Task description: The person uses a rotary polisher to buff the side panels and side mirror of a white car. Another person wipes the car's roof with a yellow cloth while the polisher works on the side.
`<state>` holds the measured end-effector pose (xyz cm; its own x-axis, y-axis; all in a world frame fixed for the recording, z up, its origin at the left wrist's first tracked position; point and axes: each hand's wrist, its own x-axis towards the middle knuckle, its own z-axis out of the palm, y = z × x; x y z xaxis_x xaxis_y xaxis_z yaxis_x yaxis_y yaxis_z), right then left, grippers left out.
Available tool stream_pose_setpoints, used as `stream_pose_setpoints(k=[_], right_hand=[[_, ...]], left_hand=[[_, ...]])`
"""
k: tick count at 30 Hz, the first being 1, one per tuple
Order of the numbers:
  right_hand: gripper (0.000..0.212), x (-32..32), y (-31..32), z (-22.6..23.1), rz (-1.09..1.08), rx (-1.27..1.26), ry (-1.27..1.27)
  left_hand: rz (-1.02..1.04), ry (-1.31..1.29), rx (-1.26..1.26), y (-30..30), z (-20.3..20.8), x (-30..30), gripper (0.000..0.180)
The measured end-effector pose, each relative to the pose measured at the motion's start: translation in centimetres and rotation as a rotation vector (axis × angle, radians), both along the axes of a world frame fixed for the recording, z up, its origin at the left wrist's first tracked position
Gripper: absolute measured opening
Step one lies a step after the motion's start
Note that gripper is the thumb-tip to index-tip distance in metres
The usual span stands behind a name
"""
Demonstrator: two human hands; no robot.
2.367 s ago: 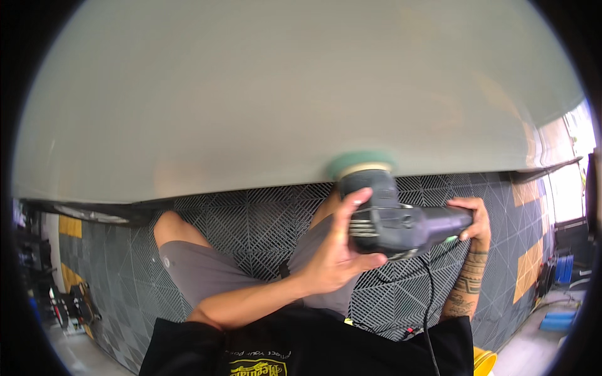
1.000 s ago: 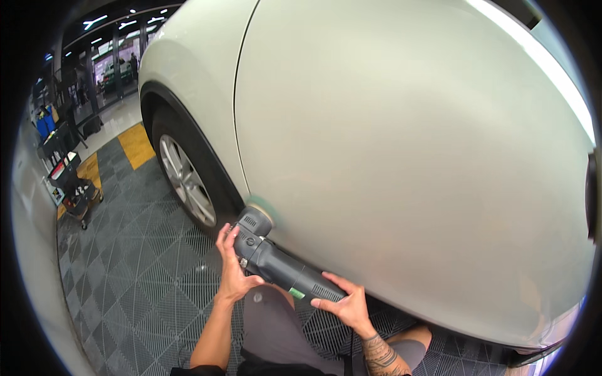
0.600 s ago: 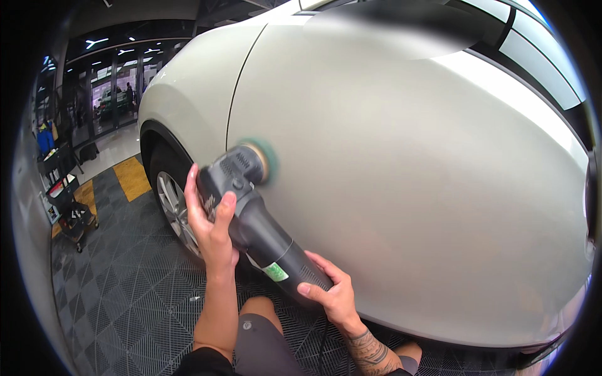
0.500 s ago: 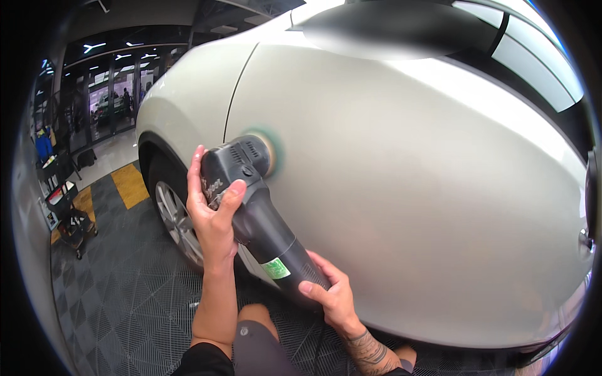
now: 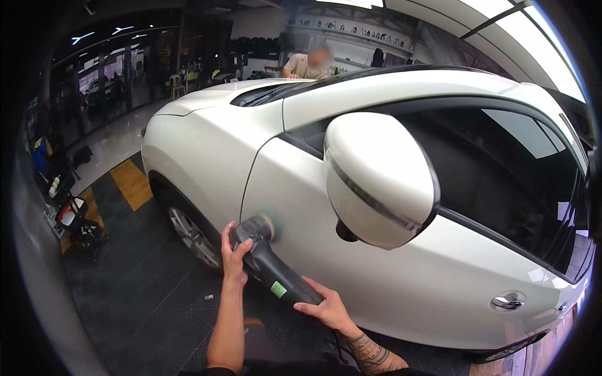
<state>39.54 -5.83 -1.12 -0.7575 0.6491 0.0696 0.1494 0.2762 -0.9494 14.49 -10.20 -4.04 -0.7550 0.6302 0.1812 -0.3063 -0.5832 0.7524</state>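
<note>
Both my hands hold a black car polisher (image 5: 271, 262) with a green label on its body. Around its head, near the pad, my left hand (image 5: 234, 254) is closed. My right hand (image 5: 326, 308) grips the rear end of the handle. The round greenish foam pad (image 5: 272, 224) rests against the front door (image 5: 295, 188) of a white car, just right of the seam with the fender (image 5: 200, 153). The pad's edge looks blurred. The polisher's power cord is mostly hidden below my right hand.
A large side mirror (image 5: 381, 182) juts out above and right of the polisher. The front wheel (image 5: 191, 235) is at left. A tool cart (image 5: 78, 219) stands on the tiled floor (image 5: 144, 301). Across the hood, another person (image 5: 307, 65) leans by the car.
My view has lifted and drawn back, bringing the mirror, windows and other person into sight. The polisher stays on the door near the seam, seemingly lower on the panel; both hands keep their grip.
</note>
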Motion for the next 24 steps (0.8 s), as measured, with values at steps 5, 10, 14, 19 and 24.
stream_pose_setpoints(k=[5, 10, 14, 19, 24], right_hand=[[0.062, 0.0, -6.0, 9.0, 0.235, 0.395, -0.301], [0.036, 3.9, -7.9, 24.0, -0.308, 1.110, 0.256], [0.028, -1.4, -5.1, 27.9, -0.729, 1.454, -0.160], [0.027, -0.7, -0.5, 25.2, -0.872, 1.421, 0.150], [0.034, -3.2, -2.2, 24.5, -1.207, 0.998, 0.206]], left_hand=[[0.220, -0.386, 0.137, -7.6, -0.5, 3.3, 0.068], [0.166, -0.585, 0.205, -15.6, 2.1, 2.0, 0.071], [0.141, -0.542, 0.330, -19.2, 3.7, -2.6, 0.065], [-0.007, -0.482, 0.374, -19.4, 7.5, -8.7, 0.069], [-0.196, -0.525, 0.419, -20.3, 9.8, -13.4, 0.072]])
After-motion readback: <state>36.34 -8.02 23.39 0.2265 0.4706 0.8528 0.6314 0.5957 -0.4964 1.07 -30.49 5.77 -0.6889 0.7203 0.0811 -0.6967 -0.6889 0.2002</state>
